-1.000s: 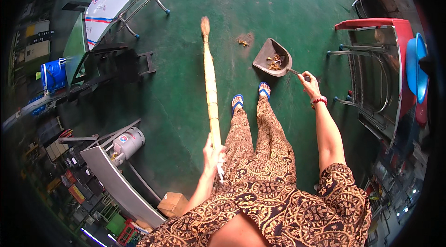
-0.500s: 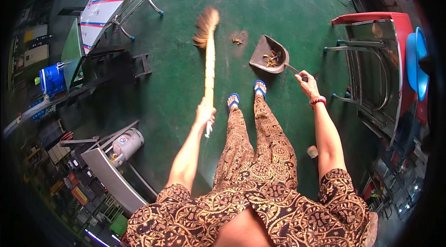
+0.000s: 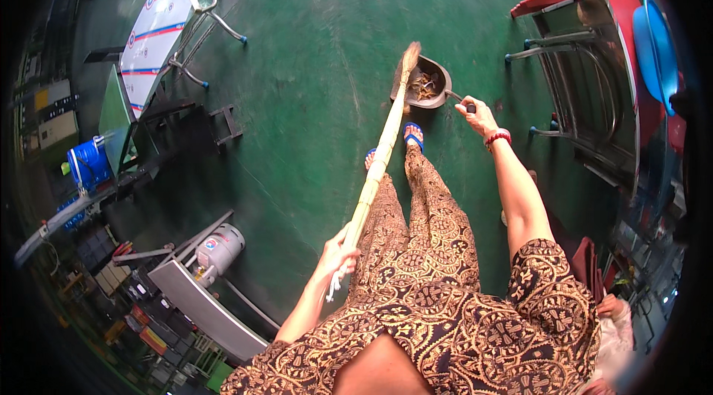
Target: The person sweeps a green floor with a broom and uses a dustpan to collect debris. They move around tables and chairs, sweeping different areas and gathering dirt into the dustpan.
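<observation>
Yellow broom, left hand's fingers wrapped round it. Grey dustpan just beyond right hand's fingers, curled on its handle. Looks mostly done imo: scraps inside, bristles at dustpan edge; leftovers underneath, can't tell.

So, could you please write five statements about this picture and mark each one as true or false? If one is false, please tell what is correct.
1. The left hand holds the broom. True.
2. The right hand holds the dustpan by its handle. True.
3. The dustpan is empty. False: brown debris lies in it.
4. The person wears blue sandals. True.
5. A yellow basin is at the right. False: a blue basin is there.
</observation>
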Motion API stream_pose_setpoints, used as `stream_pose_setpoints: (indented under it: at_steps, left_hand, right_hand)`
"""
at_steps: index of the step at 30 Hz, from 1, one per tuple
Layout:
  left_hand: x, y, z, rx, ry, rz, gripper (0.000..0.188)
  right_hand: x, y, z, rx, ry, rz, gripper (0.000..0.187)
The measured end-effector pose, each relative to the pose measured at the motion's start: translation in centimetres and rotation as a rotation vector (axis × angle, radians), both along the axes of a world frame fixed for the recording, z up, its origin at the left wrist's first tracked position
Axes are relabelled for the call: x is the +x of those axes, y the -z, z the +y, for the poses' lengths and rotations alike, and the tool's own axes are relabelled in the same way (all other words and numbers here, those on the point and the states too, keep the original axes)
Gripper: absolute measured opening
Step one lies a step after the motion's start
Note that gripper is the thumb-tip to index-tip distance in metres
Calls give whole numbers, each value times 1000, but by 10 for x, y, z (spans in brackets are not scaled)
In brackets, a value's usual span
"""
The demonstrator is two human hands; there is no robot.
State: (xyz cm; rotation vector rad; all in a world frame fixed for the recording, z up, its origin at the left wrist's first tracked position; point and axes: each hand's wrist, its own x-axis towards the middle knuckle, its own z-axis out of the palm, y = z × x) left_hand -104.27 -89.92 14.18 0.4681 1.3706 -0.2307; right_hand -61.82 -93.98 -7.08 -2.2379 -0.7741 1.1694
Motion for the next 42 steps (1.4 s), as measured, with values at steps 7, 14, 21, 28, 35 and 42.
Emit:
stream_pose_setpoints:
  at_steps: [7, 14, 21, 28, 35, 42]
  left_hand:
    - [22, 3, 1, 112, 84, 25, 72]
    - [48, 67, 16, -34, -34, -50, 68]
    - [17, -15, 12, -36, -104, -24, 78]
    - [2, 4, 80, 215, -46, 153, 72]
    - [16, 67, 135, 263, -70, 121, 48]
    - [34, 75, 43, 53, -11, 131, 46]
  right_hand:
    - [2, 6, -1, -16, 31, 9, 29]
    - [2, 15, -4, -26, 42, -30, 27]
    - [6, 15, -10, 40, 102, -33, 25]
    - [12, 7, -16, 33, 82, -14, 25]
    - [15, -9, -37, 52, 189, 5, 25]
    - [18, -9, -63, 119, 162, -138, 28]
